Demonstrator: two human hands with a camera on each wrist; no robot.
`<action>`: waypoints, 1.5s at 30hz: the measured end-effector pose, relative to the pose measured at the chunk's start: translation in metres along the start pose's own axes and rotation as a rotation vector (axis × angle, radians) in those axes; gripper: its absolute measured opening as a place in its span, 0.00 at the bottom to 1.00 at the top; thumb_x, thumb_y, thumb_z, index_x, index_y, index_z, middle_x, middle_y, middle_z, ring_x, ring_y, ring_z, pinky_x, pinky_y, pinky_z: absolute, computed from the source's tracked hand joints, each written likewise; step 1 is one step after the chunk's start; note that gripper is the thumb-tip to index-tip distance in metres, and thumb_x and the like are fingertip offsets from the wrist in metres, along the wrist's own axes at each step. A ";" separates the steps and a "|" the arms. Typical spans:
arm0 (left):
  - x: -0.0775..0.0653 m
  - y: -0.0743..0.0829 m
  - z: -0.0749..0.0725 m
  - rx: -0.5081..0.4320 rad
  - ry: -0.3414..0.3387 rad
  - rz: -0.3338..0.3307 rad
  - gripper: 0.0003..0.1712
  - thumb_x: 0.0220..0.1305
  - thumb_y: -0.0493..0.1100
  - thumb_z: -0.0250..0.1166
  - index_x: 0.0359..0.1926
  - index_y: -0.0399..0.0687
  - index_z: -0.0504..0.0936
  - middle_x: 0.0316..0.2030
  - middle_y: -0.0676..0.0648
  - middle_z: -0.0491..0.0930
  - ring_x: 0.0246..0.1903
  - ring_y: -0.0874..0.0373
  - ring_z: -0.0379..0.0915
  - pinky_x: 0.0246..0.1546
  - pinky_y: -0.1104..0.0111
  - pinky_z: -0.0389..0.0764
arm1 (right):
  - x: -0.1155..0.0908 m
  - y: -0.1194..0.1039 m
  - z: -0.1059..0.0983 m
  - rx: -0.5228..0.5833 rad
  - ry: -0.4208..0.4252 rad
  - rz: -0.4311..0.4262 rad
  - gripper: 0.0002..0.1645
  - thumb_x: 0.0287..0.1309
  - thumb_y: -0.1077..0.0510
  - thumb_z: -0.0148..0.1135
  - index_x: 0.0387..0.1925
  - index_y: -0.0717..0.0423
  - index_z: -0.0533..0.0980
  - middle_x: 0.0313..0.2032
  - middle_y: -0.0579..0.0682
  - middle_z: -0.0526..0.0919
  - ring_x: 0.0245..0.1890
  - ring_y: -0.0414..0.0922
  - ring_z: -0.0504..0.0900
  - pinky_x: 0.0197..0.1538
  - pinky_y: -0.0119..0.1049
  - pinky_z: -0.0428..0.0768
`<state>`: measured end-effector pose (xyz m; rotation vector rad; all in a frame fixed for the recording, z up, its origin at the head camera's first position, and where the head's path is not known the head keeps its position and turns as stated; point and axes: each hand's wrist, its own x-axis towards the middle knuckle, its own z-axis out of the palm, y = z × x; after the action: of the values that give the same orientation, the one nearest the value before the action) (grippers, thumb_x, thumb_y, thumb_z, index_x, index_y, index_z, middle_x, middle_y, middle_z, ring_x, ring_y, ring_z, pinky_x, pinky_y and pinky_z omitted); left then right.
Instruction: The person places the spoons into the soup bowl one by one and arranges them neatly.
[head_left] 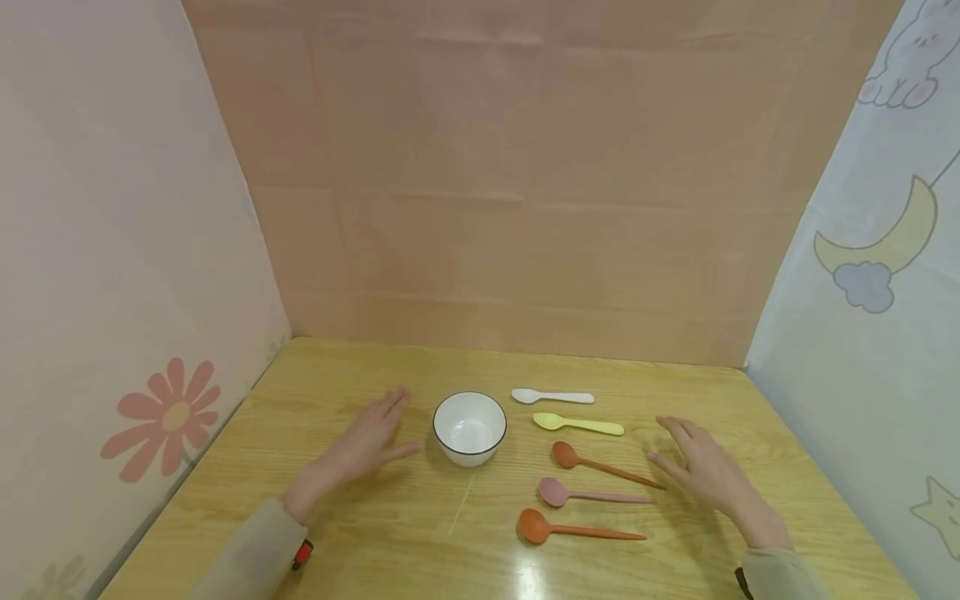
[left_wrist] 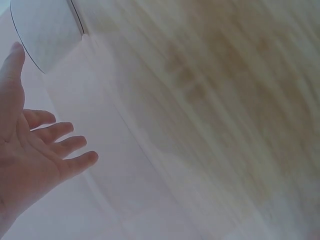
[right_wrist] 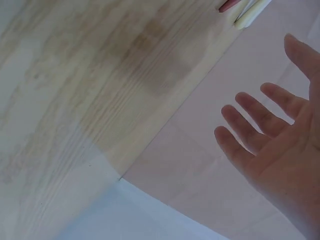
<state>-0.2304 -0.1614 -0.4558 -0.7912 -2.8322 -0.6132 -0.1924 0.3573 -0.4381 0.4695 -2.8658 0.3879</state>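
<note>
Now, head view: left hand (head_left: 366,446) just beside the bowl (head_left: 470,429), fingers extended, thumb apart, gripping nothing. Right hand (head_left: 708,468) near the handle ends of five spoons (head_left: 581,531), right of the bowl; relaxed, empty. Best to steady the bowl lightly, pinch spoons by the handle. Left wrist view: thumb close to the rim; avoid tipping it. Right wrist view: fingers spread, clear of handle tips; come in low, one at a time.

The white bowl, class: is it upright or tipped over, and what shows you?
Upright: in the head view, the white bowl stands on the table, mouth facing up, its inside showing.
</note>
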 end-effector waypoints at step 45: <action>0.025 0.030 0.009 -0.087 -0.117 0.108 0.52 0.63 0.58 0.67 0.73 0.28 0.56 0.72 0.26 0.58 0.72 0.30 0.56 0.69 0.39 0.63 | 0.045 -0.012 0.001 0.129 -0.045 -0.086 0.33 0.63 0.52 0.66 0.62 0.68 0.70 0.58 0.67 0.78 0.57 0.66 0.77 0.55 0.63 0.77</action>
<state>-0.2361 -0.1231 -0.4476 -1.0191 -2.8596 -0.6996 -0.2304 0.3331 -0.4254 0.6295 -2.8625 0.5554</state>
